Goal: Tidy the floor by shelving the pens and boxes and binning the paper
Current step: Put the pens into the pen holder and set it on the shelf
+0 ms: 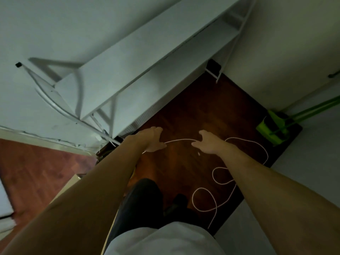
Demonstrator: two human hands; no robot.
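My left hand [153, 139] and right hand [206, 142] hang open and empty above the floor [184, 111]. The shelf [147, 52] stands ahead, nearer my left hand. I see no pens, boxes or paper.

Home room corner, dark wood floor [184, 115], white shelving unit [147, 57], green dustpan [272, 126]

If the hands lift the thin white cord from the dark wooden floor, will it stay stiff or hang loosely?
Probably floppy: the thin white cord lies in loose loops on the dark wooden floor. It sags slightly between the left hand and right hand. Likely light, but its loops may drag or tangle.
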